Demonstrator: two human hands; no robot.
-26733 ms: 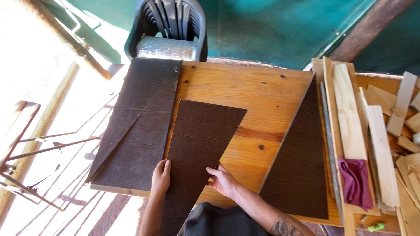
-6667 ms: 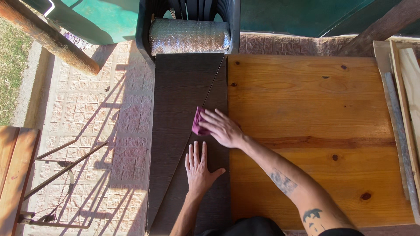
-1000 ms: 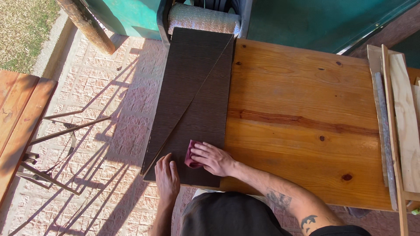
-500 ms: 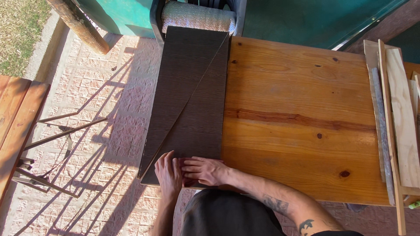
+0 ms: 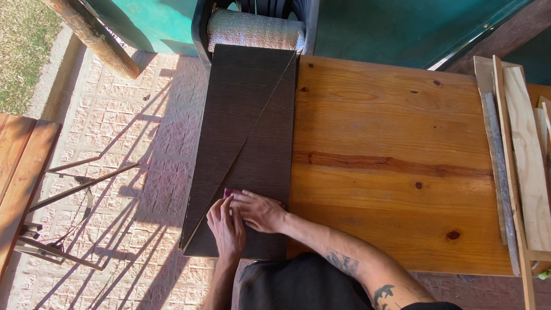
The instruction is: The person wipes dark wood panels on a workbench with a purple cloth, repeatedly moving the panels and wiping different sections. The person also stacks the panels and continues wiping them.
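Note:
Two dark brown triangular panels [image 5: 247, 115] lie together as a long rectangle at the left end of the wooden table [image 5: 390, 143], with a thin diagonal seam between them. My right hand [image 5: 259, 210] presses flat on a small magenta pad [image 5: 231, 192] near the panels' near end. Only a sliver of the pad shows beyond my fingers. My left hand [image 5: 226, 225] lies flat on the panel, touching the right hand's fingers.
A stack of pale wood strips and boards [image 5: 519, 155] lies along the table's right edge. A dark plastic chair with a rolled mat [image 5: 255, 30] stands at the far end. A wooden bench [image 5: 17, 172] and a log post [image 5: 97, 40] stand left on the paved floor.
Both hands have slid toward the near end of the panels. The left hand has closed in against the right hand, and the pad is now almost covered.

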